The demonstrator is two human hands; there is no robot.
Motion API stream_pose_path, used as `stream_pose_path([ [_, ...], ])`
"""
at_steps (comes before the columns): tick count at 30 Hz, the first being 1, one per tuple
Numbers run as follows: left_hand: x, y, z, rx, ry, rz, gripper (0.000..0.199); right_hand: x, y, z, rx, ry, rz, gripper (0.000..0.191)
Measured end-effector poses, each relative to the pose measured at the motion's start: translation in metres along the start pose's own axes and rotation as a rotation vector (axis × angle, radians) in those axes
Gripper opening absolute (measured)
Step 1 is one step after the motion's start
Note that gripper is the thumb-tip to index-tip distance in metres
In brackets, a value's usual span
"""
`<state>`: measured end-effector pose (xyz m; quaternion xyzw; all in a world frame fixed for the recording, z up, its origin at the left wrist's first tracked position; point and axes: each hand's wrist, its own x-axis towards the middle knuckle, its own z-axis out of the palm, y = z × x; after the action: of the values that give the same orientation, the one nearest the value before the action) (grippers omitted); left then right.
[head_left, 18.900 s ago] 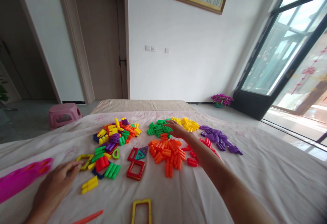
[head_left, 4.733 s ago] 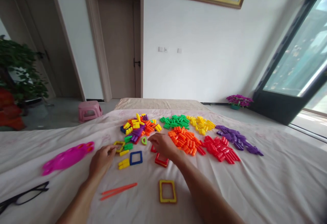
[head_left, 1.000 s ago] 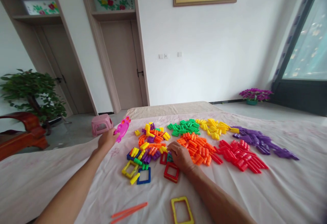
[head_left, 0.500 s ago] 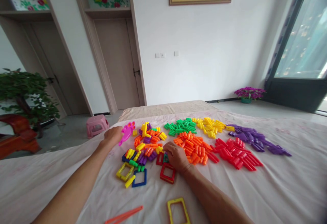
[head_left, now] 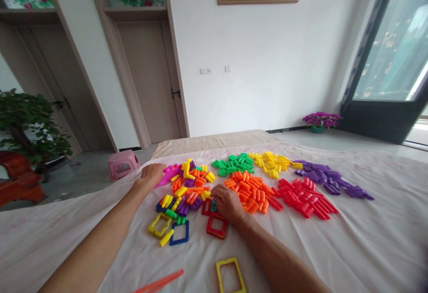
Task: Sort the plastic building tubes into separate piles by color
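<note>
My left hand is closed on the edge of a pink plastic piece with rounded lobes, at the left of a mixed pile of tube-shaped building blocks. That piece now lies low against the pile. My right hand has its fingers curled at the pile's right side, fingertips beside a yellow block; whatever they hold is hidden. Just below it lie a red square frame and a smaller red frame. Orange blocks lie right beside the hand.
Sorted heaps of green, yellow, purple and red blocks spread to the right. Nearer me are a yellow frame, a blue frame and orange sticks. A pink stool stands beyond the cloth's left edge.
My left hand has moved slightly towards the pile, and the pink piece has tipped from raised to flatter. The right hand stays in nearly the same place. The view has shifted slightly.
</note>
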<state>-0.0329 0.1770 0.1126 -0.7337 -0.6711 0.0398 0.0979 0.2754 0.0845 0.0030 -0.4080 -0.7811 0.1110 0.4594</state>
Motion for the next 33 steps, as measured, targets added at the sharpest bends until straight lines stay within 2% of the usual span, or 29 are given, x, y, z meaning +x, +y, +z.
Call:
stream_pose_path([
  [3,0.002,-0.005,-0.013,0.005,0.027,-0.049,0.027,0.001,-0.001,0.000,0.009,0.003,-0.006,0.029],
  [6,0.009,0.003,-0.018,0.005,0.102,-0.109,0.029,0.001,-0.002,0.000,0.010,-0.004,-0.004,0.029],
  [9,0.022,0.024,-0.018,0.003,0.145,-0.141,0.031,0.001,-0.003,0.000,0.005,-0.004,0.010,0.030],
  [13,0.039,0.058,-0.014,0.003,0.140,-0.135,0.040,0.000,-0.002,0.001,-0.003,0.000,0.029,0.030],
  [18,0.048,0.082,-0.006,-0.007,0.121,-0.028,0.040,-0.001,-0.002,0.001,-0.005,-0.008,0.021,0.028],
  [22,0.041,0.079,0.000,-0.014,0.134,0.101,0.040,0.000,-0.003,0.001,-0.008,-0.013,0.030,0.028],
  [26,0.024,0.065,-0.002,-0.033,0.159,0.232,0.022,0.000,-0.003,0.000,-0.022,-0.008,0.024,0.029],
  [28,0.015,0.056,-0.006,-0.047,0.165,0.293,0.022,0.000,-0.003,0.000,-0.024,-0.010,0.027,0.029],
  [31,0.007,0.043,-0.013,-0.052,0.166,0.334,0.022,-0.001,-0.003,0.000,-0.019,-0.007,0.023,0.030],
  [33,0.006,0.036,-0.018,-0.039,0.179,0.312,0.024,-0.001,-0.002,0.001,-0.014,0.003,0.017,0.031],
])
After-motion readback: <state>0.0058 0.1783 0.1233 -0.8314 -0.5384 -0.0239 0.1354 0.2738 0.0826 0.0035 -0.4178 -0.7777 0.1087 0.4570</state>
